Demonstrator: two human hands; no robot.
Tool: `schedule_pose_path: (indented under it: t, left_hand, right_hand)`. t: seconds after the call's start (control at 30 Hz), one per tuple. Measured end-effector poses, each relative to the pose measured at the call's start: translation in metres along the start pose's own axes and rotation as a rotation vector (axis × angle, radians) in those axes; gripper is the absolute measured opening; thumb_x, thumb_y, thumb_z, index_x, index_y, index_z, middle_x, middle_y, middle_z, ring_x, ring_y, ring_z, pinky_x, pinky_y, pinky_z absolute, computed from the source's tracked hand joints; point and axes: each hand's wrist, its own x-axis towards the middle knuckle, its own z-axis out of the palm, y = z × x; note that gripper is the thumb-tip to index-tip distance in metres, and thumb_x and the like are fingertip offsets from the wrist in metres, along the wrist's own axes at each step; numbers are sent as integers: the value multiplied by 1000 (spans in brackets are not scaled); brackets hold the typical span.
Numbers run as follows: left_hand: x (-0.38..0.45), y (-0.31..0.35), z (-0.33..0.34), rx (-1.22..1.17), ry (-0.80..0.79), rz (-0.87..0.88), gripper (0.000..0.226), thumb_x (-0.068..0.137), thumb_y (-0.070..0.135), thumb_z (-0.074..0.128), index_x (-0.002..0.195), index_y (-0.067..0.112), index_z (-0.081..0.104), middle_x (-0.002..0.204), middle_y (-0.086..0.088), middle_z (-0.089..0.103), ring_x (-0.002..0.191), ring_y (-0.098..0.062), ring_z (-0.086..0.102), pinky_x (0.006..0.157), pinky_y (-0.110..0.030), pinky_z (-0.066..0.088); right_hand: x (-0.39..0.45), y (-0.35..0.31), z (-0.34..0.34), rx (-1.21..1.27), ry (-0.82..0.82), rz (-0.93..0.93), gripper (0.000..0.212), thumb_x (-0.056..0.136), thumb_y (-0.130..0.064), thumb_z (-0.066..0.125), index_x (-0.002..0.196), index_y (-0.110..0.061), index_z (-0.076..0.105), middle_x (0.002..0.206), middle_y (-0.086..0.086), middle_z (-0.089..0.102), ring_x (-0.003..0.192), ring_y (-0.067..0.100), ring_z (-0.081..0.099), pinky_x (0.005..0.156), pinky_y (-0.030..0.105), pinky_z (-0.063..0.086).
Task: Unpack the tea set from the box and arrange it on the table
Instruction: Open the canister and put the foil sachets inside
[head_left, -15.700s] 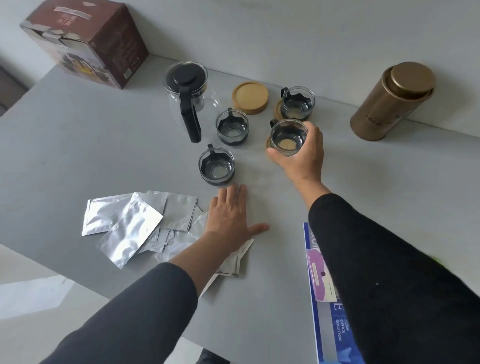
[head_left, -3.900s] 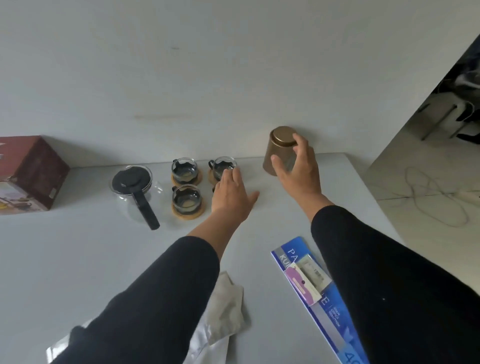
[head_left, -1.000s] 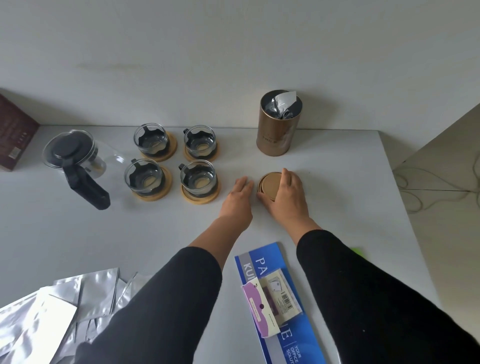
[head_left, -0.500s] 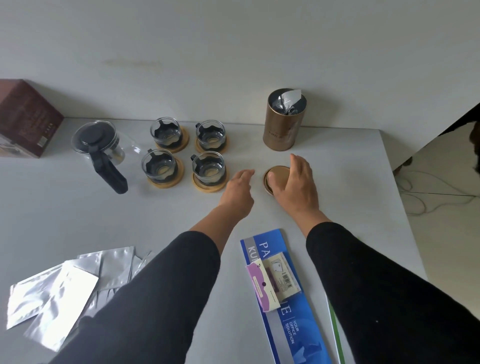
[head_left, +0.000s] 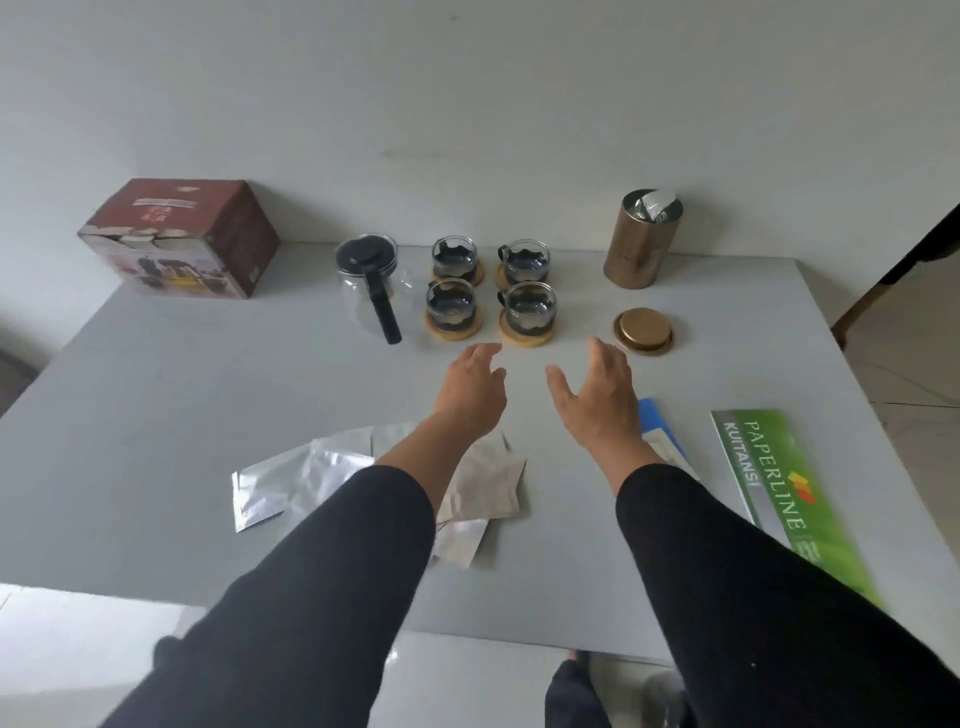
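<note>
A glass teapot with a black lid and handle stands at the back of the grey table. To its right several glass cups sit on round wooden coasters in a square block. The gold tea canister stands open with a foil bag showing, and its gold lid lies flat in front of it. My left hand and my right hand hover over the table just in front of the cups, fingers relaxed, holding nothing. The brown tea set box is at the back left.
Silver foil pouches lie under my left forearm. A blue booklet and a green PAPERLINE booklet lie on the right side. The table's near edge runs below my arms, and the wall bounds the back.
My right hand has let go of the gold lid and drawn back towards me. My left hand has pulled back too. The view has moved back, showing the box and the green booklet.
</note>
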Motion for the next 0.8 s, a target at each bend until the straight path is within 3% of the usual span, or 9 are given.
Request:
schedule_pose_path:
  t: [0.1,0.27,0.43,0.57,0.67,0.8]
  left_hand:
    - [-39,-51,-25,7,9,-83,48,98,26,47,143,12,37,150,-6,34,135,-25,37,110,-31,29]
    - [-76,-136,-49,0,57,-369,69,89,41,60,144,9,33,151,-9,25,135,-26,37,110,-37,33]
    - [-81,-187,-59,82,17,-491,98,72,59,70,147,19,22,156,-6,7,145,-24,16,112,-50,28]
    - [-71,-202,-50,17,-31,-641,122,55,64,79,149,29,9,155,-7,-1,146,-28,-2,114,-54,23]
    - [-67,-205,-41,134,-95,-631,129,52,64,79,150,30,2,154,-3,8,145,-29,4,110,-51,29]
    - [-63,-200,-37,262,-54,-554,125,54,65,77,148,22,8,147,2,24,139,-26,17,99,-47,35]
  right_hand:
    - [-41,-22,19,1,-124,93,73,88,-47,55,144,-9,27,144,16,34,133,29,32,104,41,34]
    - [-84,-45,52,75,-299,346,95,77,-57,65,147,-18,15,147,17,23,137,33,25,108,48,33]
    - [-90,-55,75,93,-336,559,107,70,-62,69,148,-22,9,146,20,22,137,35,22,106,47,31]
    - [-83,-63,90,-51,-341,561,109,65,-61,74,146,-26,11,141,17,26,132,34,23,104,51,34]
    - [-84,-70,106,-108,-347,517,106,63,-52,80,144,-32,14,139,11,25,129,31,24,98,50,39]
    - [-90,-86,128,-174,-342,461,102,66,-44,81,143,-33,14,136,9,25,125,31,26,89,43,42]
